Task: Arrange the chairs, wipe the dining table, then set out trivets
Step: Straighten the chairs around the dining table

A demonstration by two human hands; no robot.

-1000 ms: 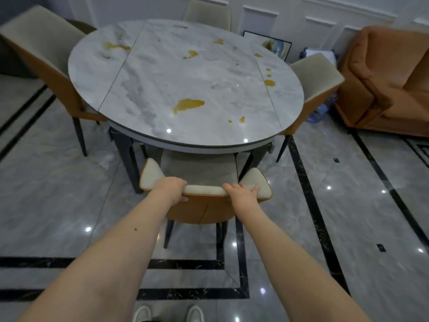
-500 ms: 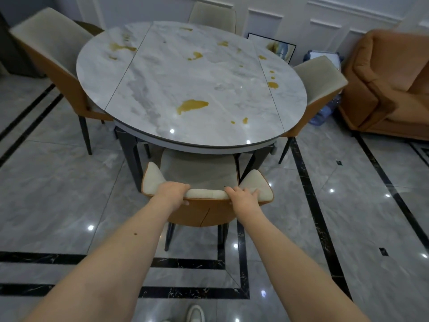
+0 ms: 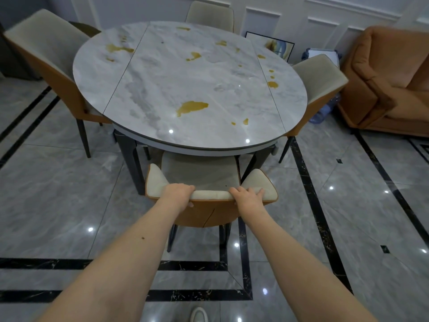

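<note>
A round grey marble dining table (image 3: 162, 89) carries several yellow-brown spills, the largest (image 3: 191, 107) near its front. Directly before me stands the near chair (image 3: 199, 173), beige cushion with an orange back, its seat partly under the table edge. My left hand (image 3: 177, 194) grips the top of its backrest on the left side. My right hand (image 3: 247, 196) grips the same top edge on the right. Three other matching chairs surround the table: a left chair (image 3: 46, 52), a far chair (image 3: 210, 12) and a right chair (image 3: 318, 77).
An orange sofa (image 3: 390, 82) stands at the right. A framed picture (image 3: 270, 45) leans against the white wall behind the table, with a blue water bottle (image 3: 325, 110) by the right chair. The glossy tiled floor has black inlay lines. My shoe (image 3: 198, 314) shows at the bottom.
Both hands stay on the near chair's backrest. The chair and my view have moved slightly forward toward the table, and one shoe has left the view.
</note>
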